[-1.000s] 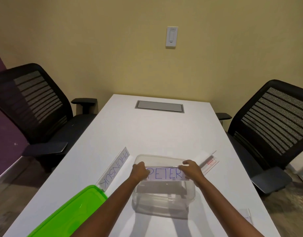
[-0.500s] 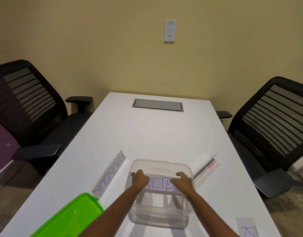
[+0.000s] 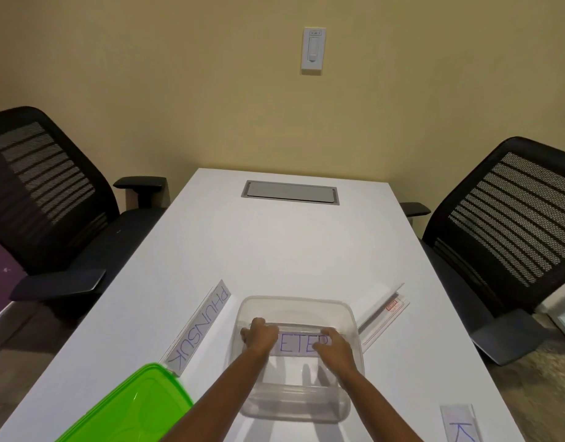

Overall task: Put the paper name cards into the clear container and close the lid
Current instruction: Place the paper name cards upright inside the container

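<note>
**Inspector:** Count of items, please.

**Assistant:** One clear container (image 3: 295, 355), open, on the white table (image 3: 275, 250). One green lid (image 3: 128, 406), lying off the container, down and to the left of the left hand (image 3: 259, 334). Four name cards in view: the card in hand (image 3: 302, 342), reading "ETER" between the knuckles; the "PHUNSUK" card (image 3: 200, 328), out beyond the left fingers, on the table; a card with a red label (image 3: 385, 311), out beyond the right fingers, just past the container's right wall; and a card showing a "K" (image 3: 460, 424), near the bottom right edge. Two black chairs, one either side of the table.

**Inspector:** Hands?

**Assistant:** Both are inside the container's opening. The left hand is curled over the card's left end, covering the first letter. The right hand (image 3: 334, 344) grips the right end, fingers folded over the top edge.

**Inspector:** Card position?

**Assistant:** Spanning between the two hands, below the rim, face toward the camera. Whether it touches the floor of the container cannot be told.
</note>
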Motion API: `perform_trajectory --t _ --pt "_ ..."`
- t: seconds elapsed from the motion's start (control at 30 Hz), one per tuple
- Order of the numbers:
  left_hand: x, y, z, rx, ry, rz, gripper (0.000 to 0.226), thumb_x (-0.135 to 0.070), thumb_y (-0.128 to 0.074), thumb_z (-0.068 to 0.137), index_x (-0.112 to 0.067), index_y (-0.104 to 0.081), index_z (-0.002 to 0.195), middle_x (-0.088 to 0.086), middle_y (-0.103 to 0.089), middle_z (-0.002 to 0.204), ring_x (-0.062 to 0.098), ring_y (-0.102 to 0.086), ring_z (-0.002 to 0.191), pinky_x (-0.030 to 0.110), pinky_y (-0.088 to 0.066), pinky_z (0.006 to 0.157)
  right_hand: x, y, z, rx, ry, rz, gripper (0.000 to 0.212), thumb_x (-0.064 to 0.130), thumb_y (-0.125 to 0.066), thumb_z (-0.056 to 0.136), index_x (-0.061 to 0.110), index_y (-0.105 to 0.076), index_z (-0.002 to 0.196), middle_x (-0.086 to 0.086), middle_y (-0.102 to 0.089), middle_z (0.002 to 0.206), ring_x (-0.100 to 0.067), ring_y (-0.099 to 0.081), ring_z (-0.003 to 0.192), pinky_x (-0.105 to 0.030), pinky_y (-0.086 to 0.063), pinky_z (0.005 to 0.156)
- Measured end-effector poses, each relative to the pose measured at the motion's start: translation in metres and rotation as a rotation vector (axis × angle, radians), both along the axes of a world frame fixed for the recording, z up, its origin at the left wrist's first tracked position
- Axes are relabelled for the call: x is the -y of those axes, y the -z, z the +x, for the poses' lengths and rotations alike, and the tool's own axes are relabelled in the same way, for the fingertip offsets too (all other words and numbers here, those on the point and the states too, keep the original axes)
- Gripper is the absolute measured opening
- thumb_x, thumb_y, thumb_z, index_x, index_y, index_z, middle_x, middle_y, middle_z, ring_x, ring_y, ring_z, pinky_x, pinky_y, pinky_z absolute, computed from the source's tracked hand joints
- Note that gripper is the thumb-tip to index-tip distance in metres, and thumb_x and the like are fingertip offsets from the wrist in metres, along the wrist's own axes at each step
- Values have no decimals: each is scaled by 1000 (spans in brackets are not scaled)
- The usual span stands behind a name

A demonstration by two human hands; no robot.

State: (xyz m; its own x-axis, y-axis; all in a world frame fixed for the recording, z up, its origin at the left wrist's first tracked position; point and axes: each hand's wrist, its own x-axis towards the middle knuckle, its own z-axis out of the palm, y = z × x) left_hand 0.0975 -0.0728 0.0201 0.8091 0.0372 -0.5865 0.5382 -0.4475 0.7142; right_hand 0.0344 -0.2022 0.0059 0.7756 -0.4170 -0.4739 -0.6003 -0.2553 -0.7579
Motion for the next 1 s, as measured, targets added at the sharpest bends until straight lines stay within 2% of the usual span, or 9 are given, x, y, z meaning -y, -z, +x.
perform_trajectory --t 0.1,0.23,0.33,0.4,0.5,0.63,0.73,0.9,1.0 --pt "4 -3 5 -1 -62 -25 48 -11 -44 90 -2 -38 136 24 -35 139 27 -36 104 30 -34 82 -2 -1 -2 -5 -14 8 47 8 -54 85 9 -46 131 -14 -50 137 -26 -51 120 -34 -40 104" --pt "11 -13 5 14 -97 -89 49 -12 -46 88 1 -40 135 26 -36 141 23 -32 95 30 -37 85 -2 -7 -7 24 -27 11 51 9 -53 87 7 -40 136 -13 -47 140 -25 -50 123 -33 -40 104" --pt "18 -24 -7 54 -73 -112 45 -11 -44 91 1 -42 134 24 -36 142 26 -36 98 35 -39 100 2 -15 -16 111 -26 -59 43 11 -54 88 9 -47 131 -12 -49 136 -25 -50 121 -28 -41 98" --pt "25 -34 -22 113 -60 -139 43 -10 -43 93 -5 -41 136 19 -29 145 30 -45 106 35 -41 96 8 -22 -26 181 -17 -97 35 11 -53 89 10 -53 124 -11 -54 131 -23 -53 117 -24 -41 91" --pt "40 -41 -49 326 10 -128 37 -6 -43 94 -8 -47 130 14 -34 143 20 -48 94 25 -39 80 21 -33 -46 298 40 -103 23 6 -51 89 14 -60 109 -8 -60 116 -21 -56 109 -21 -43 84" --pt "63 -38 -88 551 187 -156 34 1 -45 91 -9 -54 122 7 -47 136 11 -50 103 9 -35 80 42 -44 -77 392 111 -148 19 0 -51 89 16 -61 96 -6 -61 106 -17 -58 96 -15 -43 79" --pt "81 -35 -118 611 303 -190 31 1 -44 91 -14 -54 116 1 -52 124 8 -50 105 1 -30 80 61 -43 -103 401 164 -206 19 0 -50 89 16 -61 93 -10 -64 108 -16 -57 93 -18 -43 81" --pt "115 -18 -161 501 519 -200 33 -2 -42 92 -9 -53 122 -7 -49 114 8 -49 107 11 -36 96 92 -29 -154 328 305 -240 18 4 -53 90 5 -63 105 -15 -64 117 -22 -59 102 -27 -45 89" --pt "133 -6 -182 299 646 -187 36 -7 -43 92 -8 -49 127 4 -53 122 18 -54 108 28 -44 101 108 -19 -183 252 344 -261 22 5 -52 90 1 -61 110 -16 -62 121 -29 -58 110 -25 -43 88"
